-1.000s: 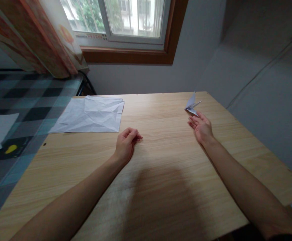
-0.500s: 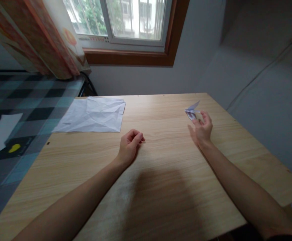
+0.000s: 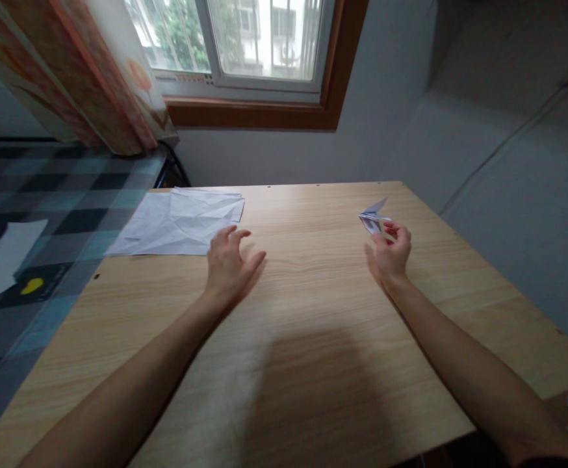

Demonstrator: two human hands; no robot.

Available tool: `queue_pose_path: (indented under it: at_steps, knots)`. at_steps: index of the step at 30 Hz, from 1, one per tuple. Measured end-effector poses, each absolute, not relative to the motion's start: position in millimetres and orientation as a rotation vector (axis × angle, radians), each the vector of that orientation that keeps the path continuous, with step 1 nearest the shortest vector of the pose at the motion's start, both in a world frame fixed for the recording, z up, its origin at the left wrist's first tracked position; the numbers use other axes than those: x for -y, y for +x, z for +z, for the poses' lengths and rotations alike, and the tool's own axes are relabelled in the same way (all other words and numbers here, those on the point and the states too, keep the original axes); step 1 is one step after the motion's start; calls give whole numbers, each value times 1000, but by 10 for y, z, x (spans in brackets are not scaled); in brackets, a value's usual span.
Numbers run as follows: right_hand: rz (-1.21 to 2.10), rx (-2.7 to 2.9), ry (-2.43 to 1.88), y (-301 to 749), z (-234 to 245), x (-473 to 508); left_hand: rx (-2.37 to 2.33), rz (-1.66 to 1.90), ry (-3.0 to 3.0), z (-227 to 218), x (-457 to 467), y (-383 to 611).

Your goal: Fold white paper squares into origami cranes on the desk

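On the right of the wooden table sits a small folded paper figure with pointed, wing-like flaps, like a paper crane. Close against its near right side is my right hand, fingers loosely curled and the thumb apart from them. Whether the fingertips touch the paper is hard to see. My left hand hovers over the table with fingers and thumb spread, holding nothing. Its fingers overlap the right edge of the creased white paper sheets lying at the table's far left.
The wooden table fills most of the view. A checked cloth surface adjoins it on the left, bearing white paper. Behind are a curtain, a window and a wall with a cable.
My left hand has opened from loosely closed and moved left and forward to the sheets. My right fingers have curled slightly, while the folded paper has stayed almost in place.
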State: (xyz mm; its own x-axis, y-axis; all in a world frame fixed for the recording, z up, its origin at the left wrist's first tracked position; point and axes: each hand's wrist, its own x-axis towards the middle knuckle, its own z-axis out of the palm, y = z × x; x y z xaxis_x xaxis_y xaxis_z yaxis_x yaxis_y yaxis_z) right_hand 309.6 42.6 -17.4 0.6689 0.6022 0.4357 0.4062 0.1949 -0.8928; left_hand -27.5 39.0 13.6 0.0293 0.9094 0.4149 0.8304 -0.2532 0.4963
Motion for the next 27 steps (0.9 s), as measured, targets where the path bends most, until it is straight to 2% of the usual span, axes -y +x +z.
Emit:
queue_pose_path:
  at_steps: [4, 10, 16, 23, 27]
  knots:
    - [125, 960, -1449, 3061, -145, -396, -2244, 445, 2249, 112, -547, -539]
    - [90, 1037, -1448, 3073, -157, -379, -1959, 94, 2592, 103, -298, -274]
    - [48, 1134, -1424, 3053, -165, -368, -1665, 156, 2723, 129, -53, -64]
    - [22, 1341, -1406, 2962, -152, -324, -978, 121, 2823, 118, 190, 106]
    - [80, 1694, -1343, 2897, -160, -283, -618, 325, 2750, 131, 303, 188]
